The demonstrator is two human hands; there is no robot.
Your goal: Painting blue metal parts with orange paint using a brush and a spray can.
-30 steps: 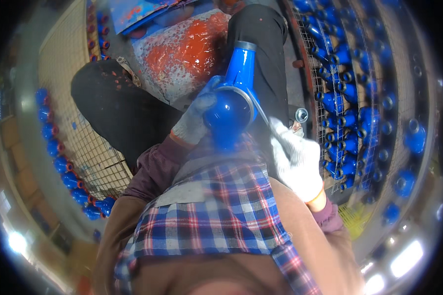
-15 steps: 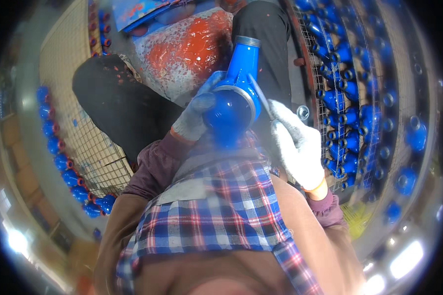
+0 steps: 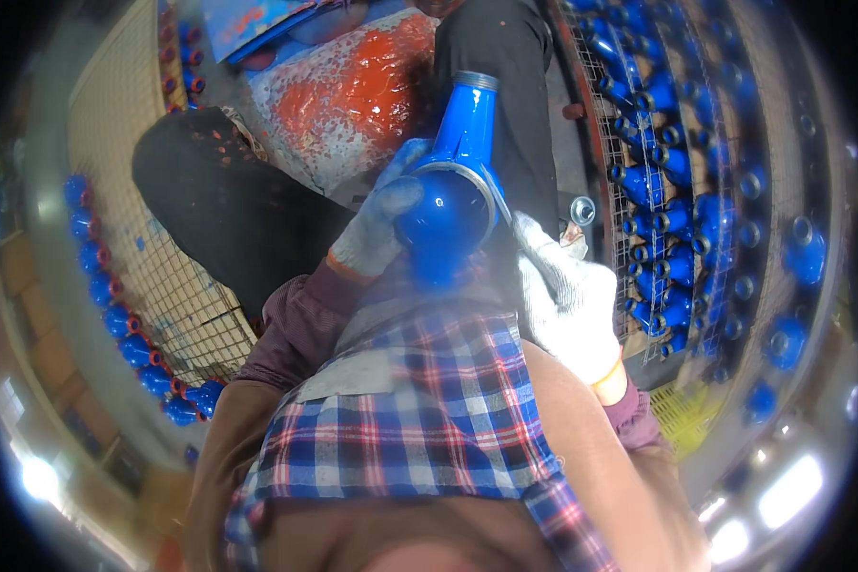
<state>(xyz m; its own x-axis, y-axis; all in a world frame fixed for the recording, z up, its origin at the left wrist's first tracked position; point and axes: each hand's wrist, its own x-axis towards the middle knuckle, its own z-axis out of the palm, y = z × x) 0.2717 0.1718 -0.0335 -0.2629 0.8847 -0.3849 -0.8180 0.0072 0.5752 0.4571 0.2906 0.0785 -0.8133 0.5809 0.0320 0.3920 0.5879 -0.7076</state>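
A glossy blue casting (image 3: 445,212) lies over my lap, with a round bowl-like body and a tapering neck that ends in a bare metal threaded mouth. My left hand (image 3: 377,227), in a grey-white knitted glove stained blue, is closed on the casting's left side. At the opposite side, my gloved right hand (image 3: 572,300) is pinched around a thin flat blade-like tool (image 3: 500,198). The tool's length runs along the bare metal rim of the round body, seemingly touching it. Its exact kind cannot be made out. Blur softens the lower part of the casting.
Wire racks at right hold several rows of blue castings (image 3: 675,219). On the left, a mesh-topped board (image 3: 186,300) is edged by blue pieces with red rims (image 3: 135,348). Ahead lies a paint-splashed red-and-white surface (image 3: 353,86). A small metal ring-shaped part (image 3: 582,210) sits beyond my right hand.
My right hand has moved a little down and left, bringing the tool down along the rim. The casting has shifted only slightly; my left hand keeps its hold.
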